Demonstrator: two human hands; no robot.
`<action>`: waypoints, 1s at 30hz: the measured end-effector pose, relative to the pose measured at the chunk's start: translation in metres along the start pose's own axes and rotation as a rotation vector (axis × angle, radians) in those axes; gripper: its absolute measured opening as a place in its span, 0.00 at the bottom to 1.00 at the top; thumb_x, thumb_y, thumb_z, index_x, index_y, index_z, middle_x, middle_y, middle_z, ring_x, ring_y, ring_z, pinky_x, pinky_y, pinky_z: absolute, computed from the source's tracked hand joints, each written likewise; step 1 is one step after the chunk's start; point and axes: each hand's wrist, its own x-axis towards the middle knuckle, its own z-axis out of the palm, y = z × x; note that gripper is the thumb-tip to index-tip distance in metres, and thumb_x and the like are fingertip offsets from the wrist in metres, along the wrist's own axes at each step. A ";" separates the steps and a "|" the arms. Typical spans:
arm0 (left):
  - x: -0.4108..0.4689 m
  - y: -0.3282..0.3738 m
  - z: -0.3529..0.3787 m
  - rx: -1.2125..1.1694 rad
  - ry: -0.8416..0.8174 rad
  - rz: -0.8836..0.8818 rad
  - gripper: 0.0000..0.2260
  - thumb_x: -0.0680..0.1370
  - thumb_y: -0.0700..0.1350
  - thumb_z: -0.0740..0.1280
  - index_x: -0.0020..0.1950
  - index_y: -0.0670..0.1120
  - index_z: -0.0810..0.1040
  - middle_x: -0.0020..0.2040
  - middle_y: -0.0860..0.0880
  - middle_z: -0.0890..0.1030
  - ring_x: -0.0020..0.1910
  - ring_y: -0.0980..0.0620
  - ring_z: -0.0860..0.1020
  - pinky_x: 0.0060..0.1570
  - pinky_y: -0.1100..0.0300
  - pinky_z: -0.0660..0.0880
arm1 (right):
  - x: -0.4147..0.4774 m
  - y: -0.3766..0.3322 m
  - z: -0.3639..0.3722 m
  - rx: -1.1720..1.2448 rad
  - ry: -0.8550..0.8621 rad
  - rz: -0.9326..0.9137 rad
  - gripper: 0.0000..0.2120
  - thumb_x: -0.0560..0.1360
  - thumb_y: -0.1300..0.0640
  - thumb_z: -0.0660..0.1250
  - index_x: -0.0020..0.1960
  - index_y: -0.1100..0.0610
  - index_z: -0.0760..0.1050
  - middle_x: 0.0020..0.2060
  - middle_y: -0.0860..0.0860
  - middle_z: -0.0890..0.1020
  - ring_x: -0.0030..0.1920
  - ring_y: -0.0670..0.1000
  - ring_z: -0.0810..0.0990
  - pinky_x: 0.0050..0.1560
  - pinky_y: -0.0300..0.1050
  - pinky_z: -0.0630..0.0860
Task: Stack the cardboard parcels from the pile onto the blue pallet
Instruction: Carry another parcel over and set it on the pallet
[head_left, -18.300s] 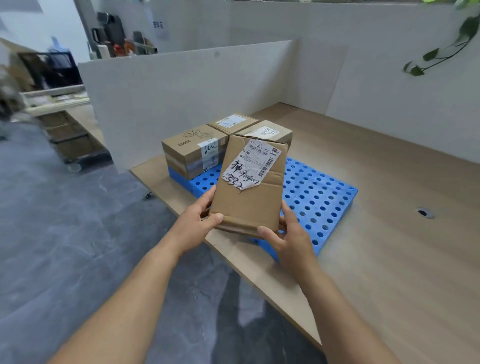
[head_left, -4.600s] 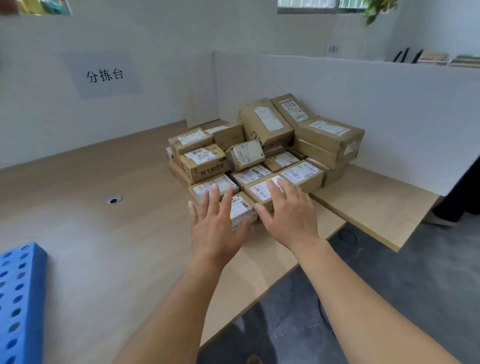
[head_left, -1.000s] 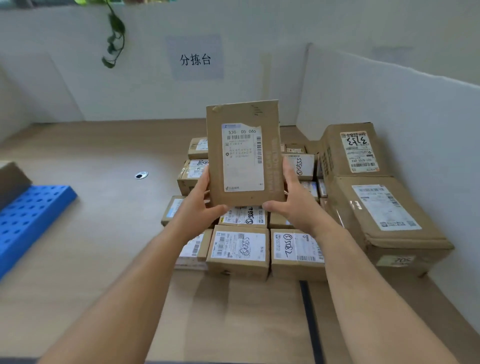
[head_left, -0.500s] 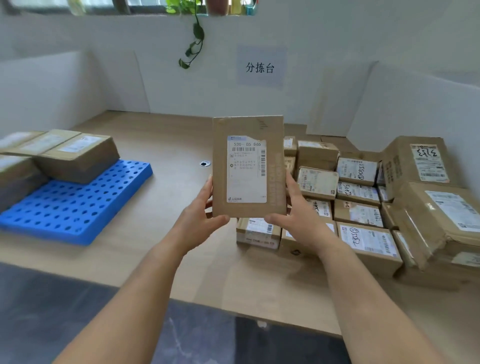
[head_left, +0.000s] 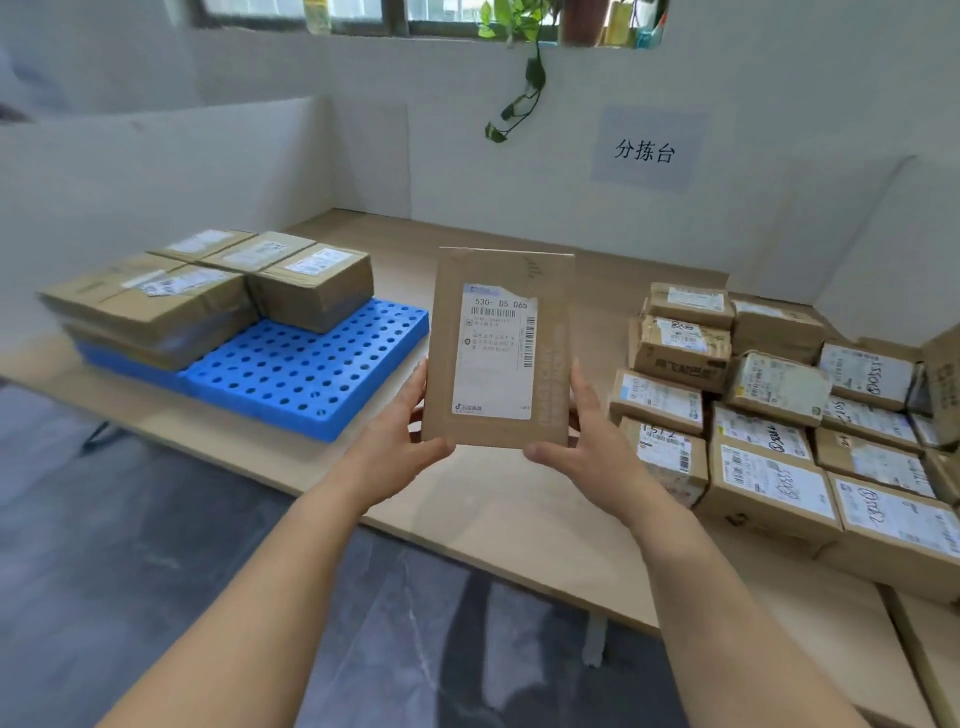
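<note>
Boxes (head_left: 311, 286) sit on the blue pallet (head_left: 311, 374); right of it, left hand (head_left: 395, 452) and right hand (head_left: 597, 447) clasp a parcel (head_left: 498, 348) upright, label facing the person.

The wooden table (head_left: 519, 519) bears the blue pallet (head_left: 311, 374) and the parcel pile (head_left: 779, 415).

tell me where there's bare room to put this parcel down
The pallet is bare on its near right part, bordered by the stacked boxes on its left and back. The table is also bare between pallet and pile, behind and below the held parcel. The pile is crowded, boxes packed edge to edge.
</note>
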 end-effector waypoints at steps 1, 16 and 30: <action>-0.003 -0.006 -0.009 0.001 0.013 -0.006 0.38 0.76 0.38 0.68 0.66 0.71 0.49 0.55 0.74 0.66 0.49 0.81 0.69 0.42 0.81 0.69 | 0.004 -0.002 0.010 0.005 -0.013 -0.017 0.48 0.73 0.60 0.71 0.74 0.36 0.39 0.59 0.36 0.73 0.59 0.39 0.73 0.62 0.41 0.70; 0.001 -0.098 -0.141 0.031 0.201 -0.240 0.39 0.75 0.44 0.69 0.76 0.61 0.48 0.63 0.66 0.65 0.55 0.70 0.68 0.55 0.68 0.67 | 0.114 -0.035 0.154 0.057 -0.243 -0.046 0.48 0.73 0.57 0.72 0.76 0.38 0.40 0.58 0.33 0.75 0.59 0.37 0.74 0.66 0.47 0.71; 0.075 -0.177 -0.237 0.037 0.160 -0.388 0.32 0.77 0.40 0.66 0.76 0.58 0.56 0.63 0.63 0.67 0.65 0.59 0.67 0.63 0.58 0.69 | 0.219 -0.045 0.257 0.069 -0.300 0.068 0.44 0.74 0.51 0.70 0.77 0.42 0.42 0.64 0.41 0.73 0.60 0.44 0.75 0.61 0.41 0.72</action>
